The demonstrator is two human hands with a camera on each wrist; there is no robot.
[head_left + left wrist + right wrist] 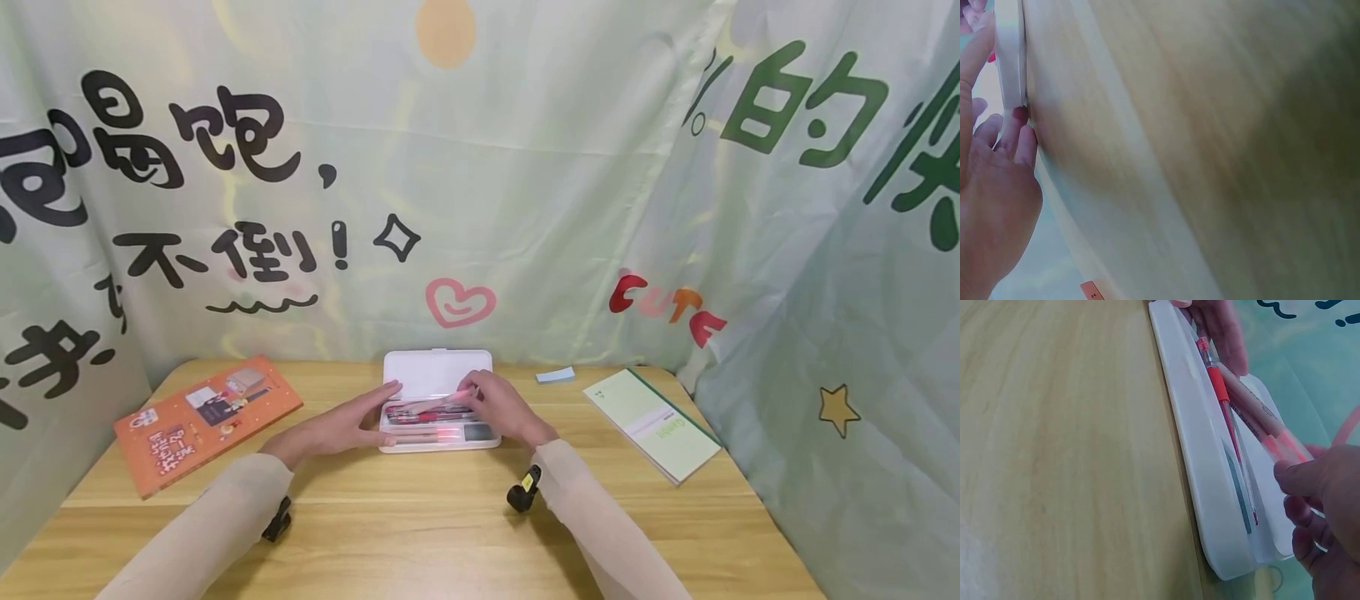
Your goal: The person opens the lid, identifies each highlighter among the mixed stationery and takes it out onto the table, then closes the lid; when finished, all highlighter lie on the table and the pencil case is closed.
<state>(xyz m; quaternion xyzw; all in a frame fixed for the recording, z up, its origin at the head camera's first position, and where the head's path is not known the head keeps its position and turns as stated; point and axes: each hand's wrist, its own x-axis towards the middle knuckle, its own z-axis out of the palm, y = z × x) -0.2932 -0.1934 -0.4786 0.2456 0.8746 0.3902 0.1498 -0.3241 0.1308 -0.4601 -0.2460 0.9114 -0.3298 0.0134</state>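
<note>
A white pencil case (441, 448) lies with its lid (435, 371) raised at the back of the table. My left hand (341, 427) holds its left end, thumb at the front corner and forefinger against the lid. Between thumb and fingers, my right hand (501, 407) pinches the translucent pink end of a pale pen (1254, 400), slanted over the case; a second pink-ended pen lies close under it. Inside the case are several pens, among them a clear pen with a red grip (1217, 384). More pale pink pens (423, 435) lie in the front compartment.
An orange illustrated box or book (187, 450) lies at the left. To the right are a small light-blue slip (555, 376) and a pale green notebook (652, 425) with a dark green edge. A printed cloth (525, 208) hangs behind the wooden table (405, 525).
</note>
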